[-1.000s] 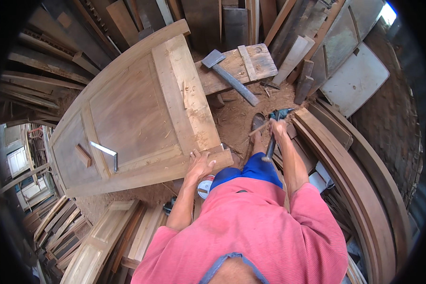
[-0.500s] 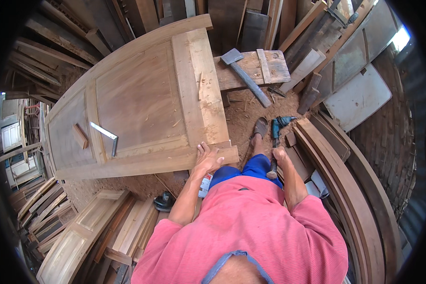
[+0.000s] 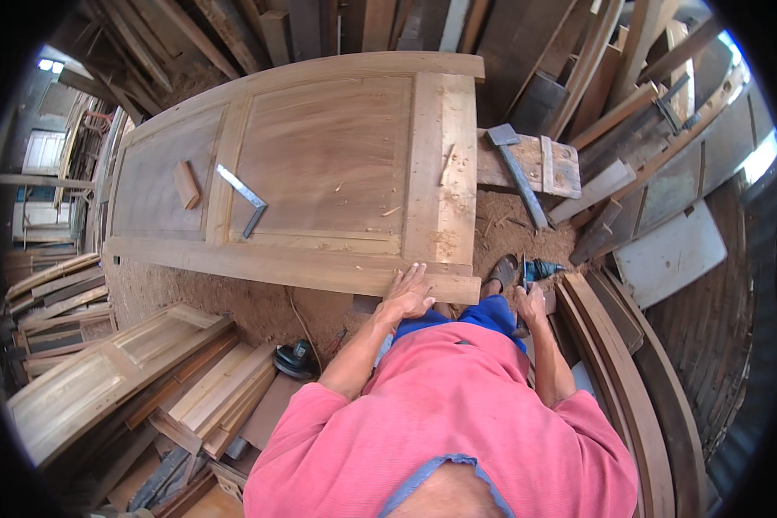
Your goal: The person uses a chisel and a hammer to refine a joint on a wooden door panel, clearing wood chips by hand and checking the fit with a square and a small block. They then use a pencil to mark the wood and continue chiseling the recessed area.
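A wooden panel door [image 3: 319, 155] lies flat in front of me. My left hand [image 3: 410, 292] is open, its fingers spread on the door's near right corner. Down by my right thigh, my right hand [image 3: 532, 304] is closed round a chisel [image 3: 524, 274], whose narrow metal part points away from me; the fingers hide much of its handle. Loose shavings and a curled wood strip [image 3: 448, 164] lie on the pale right end of the door. Farther left on the door are a try square [image 3: 245, 202] and a small reddish wood block [image 3: 186, 185].
A hammer [image 3: 518, 177] leans across a low wooden bench [image 3: 564, 168] beyond the door. A teal power drill [image 3: 541, 269] lies near my sandalled foot [image 3: 502, 271]. Long curved boards [image 3: 622, 380] stand at my right. At left are a dark power tool [image 3: 297, 358] and another panel door [image 3: 116, 371].
My view has shifted left, so the door and bench appear farther right. My left hand stays on the door corner; my right hand keeps hold of the chisel, its butt now less visible.
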The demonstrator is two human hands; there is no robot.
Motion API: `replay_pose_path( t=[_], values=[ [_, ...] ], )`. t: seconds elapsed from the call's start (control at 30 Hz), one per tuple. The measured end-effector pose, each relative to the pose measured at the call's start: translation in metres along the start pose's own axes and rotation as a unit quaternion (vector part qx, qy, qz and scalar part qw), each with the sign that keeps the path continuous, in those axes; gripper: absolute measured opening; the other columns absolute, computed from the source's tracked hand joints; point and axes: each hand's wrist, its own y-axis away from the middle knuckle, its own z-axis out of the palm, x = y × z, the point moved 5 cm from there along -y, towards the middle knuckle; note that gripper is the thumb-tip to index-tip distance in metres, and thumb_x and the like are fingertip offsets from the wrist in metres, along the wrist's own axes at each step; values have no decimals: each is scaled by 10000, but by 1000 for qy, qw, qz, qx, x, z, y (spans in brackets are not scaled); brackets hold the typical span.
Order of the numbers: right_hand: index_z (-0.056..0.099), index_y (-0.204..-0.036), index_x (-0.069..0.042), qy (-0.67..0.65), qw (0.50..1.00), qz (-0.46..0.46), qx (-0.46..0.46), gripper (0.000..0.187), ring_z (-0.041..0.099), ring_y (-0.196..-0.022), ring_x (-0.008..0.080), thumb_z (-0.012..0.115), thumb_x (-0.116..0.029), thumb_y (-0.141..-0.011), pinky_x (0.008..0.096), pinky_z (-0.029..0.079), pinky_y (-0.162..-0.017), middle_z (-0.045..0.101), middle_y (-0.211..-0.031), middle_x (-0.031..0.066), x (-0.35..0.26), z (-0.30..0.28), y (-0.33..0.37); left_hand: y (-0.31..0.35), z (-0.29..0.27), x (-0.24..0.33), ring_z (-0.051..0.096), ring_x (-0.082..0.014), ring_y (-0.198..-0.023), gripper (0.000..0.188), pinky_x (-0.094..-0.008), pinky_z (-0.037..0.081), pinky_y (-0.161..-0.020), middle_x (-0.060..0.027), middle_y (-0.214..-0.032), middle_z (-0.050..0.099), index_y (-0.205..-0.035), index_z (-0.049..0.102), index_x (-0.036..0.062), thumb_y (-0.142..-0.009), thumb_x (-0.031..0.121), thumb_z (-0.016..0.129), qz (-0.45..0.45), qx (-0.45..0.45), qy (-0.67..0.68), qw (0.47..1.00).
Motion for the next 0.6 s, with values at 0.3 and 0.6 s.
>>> replay_pose_path(
  t=[0.3, 0.6],
  values=[
    [515, -1219, 49, 129, 989, -50, -57, 496, 572, -1119, 466, 574, -275, -849, 501, 457, -957, 603, -1154, 320, -69, -6, 4, 10, 4, 3, 51, -342, -1507, 516, -576, 73, -1190, -210, -1611, 120, -1305, 564, 53, -905, 376, 599, 20, 34, 23, 999],
    [582, -895, 13, -22, 989, -145, -17, 341, 618, -870, 427, 641, -321, -856, 488, 470, -782, 633, -843, 247, -193, -5, -34, 11, 9, 6, 78, -378, -1497, 455, -586, 84, -1182, -248, -1588, 163, -1257, 607, 70, -898, 349, 616, 29, 89, 46, 995]
  ],
)
